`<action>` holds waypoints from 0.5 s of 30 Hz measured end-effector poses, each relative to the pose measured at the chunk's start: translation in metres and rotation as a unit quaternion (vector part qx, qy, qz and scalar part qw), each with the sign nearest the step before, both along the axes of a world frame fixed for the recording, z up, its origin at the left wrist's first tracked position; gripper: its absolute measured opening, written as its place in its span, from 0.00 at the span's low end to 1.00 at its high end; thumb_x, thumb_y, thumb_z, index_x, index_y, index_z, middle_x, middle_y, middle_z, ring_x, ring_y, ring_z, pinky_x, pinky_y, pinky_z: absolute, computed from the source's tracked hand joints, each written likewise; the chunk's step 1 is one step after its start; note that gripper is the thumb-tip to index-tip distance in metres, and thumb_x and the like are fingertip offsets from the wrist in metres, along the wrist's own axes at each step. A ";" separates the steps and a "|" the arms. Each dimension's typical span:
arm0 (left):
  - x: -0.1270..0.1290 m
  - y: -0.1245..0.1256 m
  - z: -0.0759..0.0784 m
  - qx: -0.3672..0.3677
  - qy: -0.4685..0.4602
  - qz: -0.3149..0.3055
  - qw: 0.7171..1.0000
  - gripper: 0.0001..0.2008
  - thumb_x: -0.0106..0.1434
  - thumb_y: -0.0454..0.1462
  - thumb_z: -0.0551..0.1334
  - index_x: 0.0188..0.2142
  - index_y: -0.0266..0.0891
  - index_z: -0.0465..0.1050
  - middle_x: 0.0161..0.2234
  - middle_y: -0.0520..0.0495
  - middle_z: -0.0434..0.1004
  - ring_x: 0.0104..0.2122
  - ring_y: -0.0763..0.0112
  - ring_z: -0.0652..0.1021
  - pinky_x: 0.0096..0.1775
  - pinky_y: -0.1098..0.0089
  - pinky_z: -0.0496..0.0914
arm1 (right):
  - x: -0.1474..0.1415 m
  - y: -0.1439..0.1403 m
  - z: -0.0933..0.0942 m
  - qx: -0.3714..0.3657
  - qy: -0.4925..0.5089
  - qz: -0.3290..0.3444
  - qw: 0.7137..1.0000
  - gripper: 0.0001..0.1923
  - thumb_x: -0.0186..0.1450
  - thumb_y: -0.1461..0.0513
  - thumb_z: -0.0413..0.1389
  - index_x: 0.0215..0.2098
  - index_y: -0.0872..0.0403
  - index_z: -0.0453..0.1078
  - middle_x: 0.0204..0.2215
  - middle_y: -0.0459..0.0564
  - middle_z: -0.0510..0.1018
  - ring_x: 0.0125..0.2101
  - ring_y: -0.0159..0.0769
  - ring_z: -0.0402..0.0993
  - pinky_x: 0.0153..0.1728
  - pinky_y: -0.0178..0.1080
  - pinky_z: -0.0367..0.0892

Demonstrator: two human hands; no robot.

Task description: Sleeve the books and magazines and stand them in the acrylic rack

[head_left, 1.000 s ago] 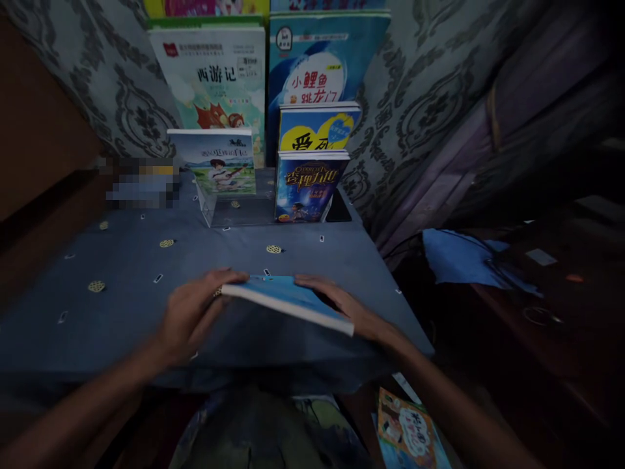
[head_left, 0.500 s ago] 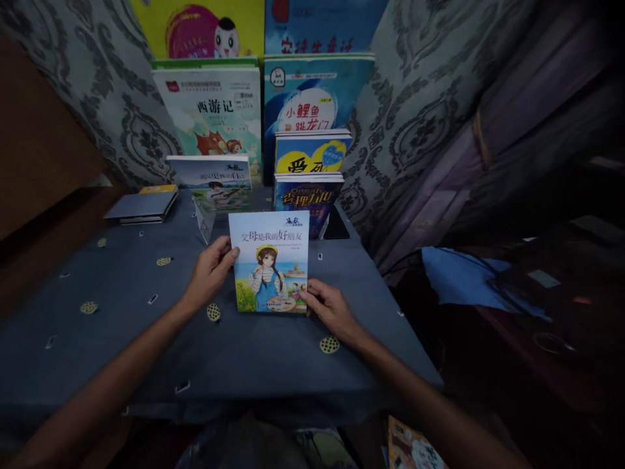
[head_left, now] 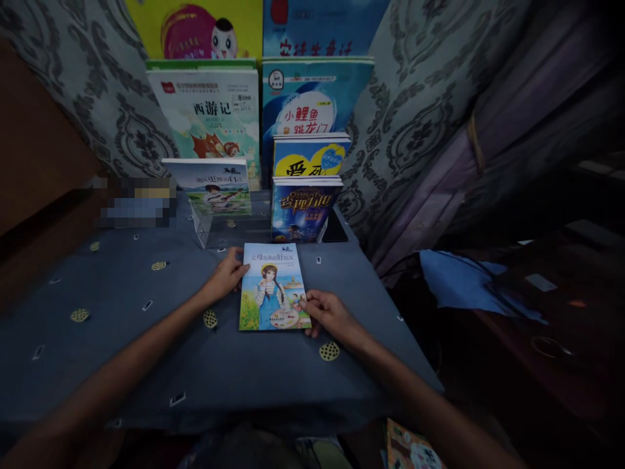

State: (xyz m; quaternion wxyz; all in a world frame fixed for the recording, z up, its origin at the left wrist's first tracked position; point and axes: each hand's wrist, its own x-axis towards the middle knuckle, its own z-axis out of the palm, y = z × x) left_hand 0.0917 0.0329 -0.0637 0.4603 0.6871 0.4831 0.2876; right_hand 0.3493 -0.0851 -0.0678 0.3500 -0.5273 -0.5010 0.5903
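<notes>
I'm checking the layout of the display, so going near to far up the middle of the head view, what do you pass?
Girl-cover book lying on the tablecloth → clear stand → dark blue book → yellow-heart book → carp book at the back.

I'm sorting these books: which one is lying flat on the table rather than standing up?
The girl-cover book, flat on the blue tablecloth between left hand and right hand; the others stand upright behind.

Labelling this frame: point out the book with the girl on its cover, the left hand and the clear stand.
Girl-cover book [head_left: 273, 290], head view, middle of the front cover.
Left hand [head_left: 225, 277], head view, back of the hand.
Clear stand [head_left: 215, 228], head view, front panel.
</notes>
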 end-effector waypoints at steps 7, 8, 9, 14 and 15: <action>0.000 0.000 0.012 0.098 0.192 -0.052 0.975 0.19 0.67 0.39 0.57 0.55 0.36 0.64 0.24 0.55 0.72 0.24 0.67 0.76 0.29 0.69 0.69 | 0.004 0.003 0.001 -0.016 -0.047 0.002 0.999 0.26 0.55 0.40 0.60 0.30 0.51 0.63 0.12 0.37 0.70 0.13 0.32 0.72 0.13 0.31 0.63; 0.001 -0.001 0.013 0.122 0.232 -0.052 0.964 0.18 0.67 0.39 0.57 0.56 0.36 0.65 0.26 0.53 0.74 0.27 0.65 0.78 0.32 0.67 0.70 | 0.006 0.004 0.002 -0.015 -0.065 0.004 0.998 0.24 0.57 0.41 0.60 0.30 0.51 0.63 0.12 0.37 0.70 0.13 0.32 0.71 0.13 0.31 0.62; 0.003 -0.002 0.015 0.143 0.273 -0.048 0.950 0.18 0.68 0.38 0.57 0.56 0.36 0.67 0.28 0.50 0.76 0.30 0.62 0.79 0.35 0.66 0.71 | 0.007 0.004 0.004 -0.009 -0.091 0.005 0.996 0.22 0.58 0.42 0.59 0.30 0.51 0.63 0.12 0.38 0.70 0.12 0.31 0.69 0.13 0.31 0.61; 0.008 -0.009 0.014 0.259 0.403 -0.026 0.877 0.15 0.71 0.39 0.55 0.53 0.38 0.72 0.48 0.39 0.78 0.48 0.54 0.78 0.44 0.61 0.72 | 0.012 0.011 0.020 0.155 -0.306 -0.036 0.939 0.14 0.64 0.54 0.55 0.24 0.51 0.66 0.16 0.42 0.73 0.18 0.32 0.70 0.21 0.33 0.59; 0.008 -0.009 0.011 0.284 0.405 -0.027 0.869 0.14 0.71 0.39 0.55 0.52 0.38 0.72 0.50 0.38 0.76 0.51 0.54 0.76 0.46 0.60 0.72 | 0.010 0.016 0.023 0.190 -0.328 -0.040 0.925 0.14 0.66 0.55 0.54 0.25 0.52 0.68 0.17 0.43 0.74 0.20 0.34 0.71 0.23 0.34 0.59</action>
